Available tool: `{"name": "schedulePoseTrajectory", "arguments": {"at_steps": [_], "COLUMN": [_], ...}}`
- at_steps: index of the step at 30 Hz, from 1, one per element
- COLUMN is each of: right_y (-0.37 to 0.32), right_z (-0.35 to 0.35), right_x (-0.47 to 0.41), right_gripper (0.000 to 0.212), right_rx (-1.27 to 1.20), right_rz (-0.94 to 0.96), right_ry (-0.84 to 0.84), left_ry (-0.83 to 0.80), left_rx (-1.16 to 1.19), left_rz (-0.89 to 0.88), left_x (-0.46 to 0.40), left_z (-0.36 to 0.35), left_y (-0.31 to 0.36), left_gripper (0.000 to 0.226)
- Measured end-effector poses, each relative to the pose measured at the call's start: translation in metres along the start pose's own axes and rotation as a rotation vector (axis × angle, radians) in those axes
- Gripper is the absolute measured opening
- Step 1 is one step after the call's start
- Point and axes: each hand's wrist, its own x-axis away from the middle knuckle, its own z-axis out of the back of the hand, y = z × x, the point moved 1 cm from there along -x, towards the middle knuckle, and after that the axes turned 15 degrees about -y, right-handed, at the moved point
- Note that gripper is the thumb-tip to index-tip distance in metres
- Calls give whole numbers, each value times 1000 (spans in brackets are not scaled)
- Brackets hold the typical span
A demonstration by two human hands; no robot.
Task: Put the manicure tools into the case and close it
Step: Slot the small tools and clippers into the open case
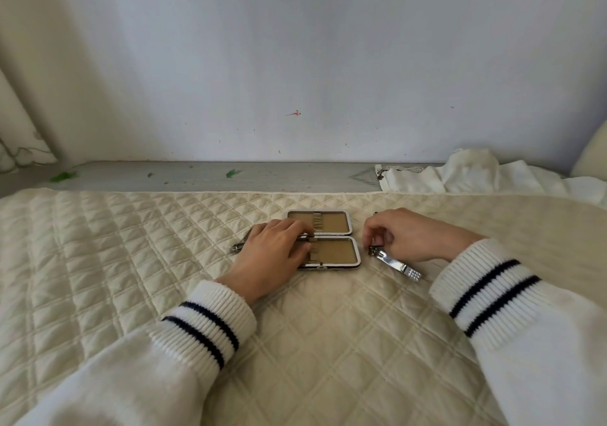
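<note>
At the centre of the frame we see an open manicure case lying flat on a quilted cream bed cover. Our left hand rests palm down over the case's left part, fingers pinching a thin metal tool. Right of the case, our right hand curls its fingertips onto a silver nail clipper. Another clipper peeks out left of the left hand.
</note>
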Motion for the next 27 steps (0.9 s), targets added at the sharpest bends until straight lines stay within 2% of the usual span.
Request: {"name": "schedulePoseTrajectory", "arguments": {"at_steps": [4, 12, 22, 27], "right_y": [2, 8, -12, -29], "right_z": [-1, 1, -4, -12], "right_x": [-1, 0, -5, -8], "right_gripper": [33, 22, 16, 14], "right_rx": [3, -162, -760, -881], "right_rz": [-6, -8, 189, 153], "right_ry": [-24, 4, 55, 244], "left_ry": [3, 35, 202, 185], "left_rx": [2, 30, 230, 384], "left_rz": [1, -4, -38, -12], "left_x": [0, 1, 0, -1], "left_z": [-1, 0, 4, 7], "left_y": [0, 0, 5, 10], "left_gripper": [32, 32, 24, 32]}}
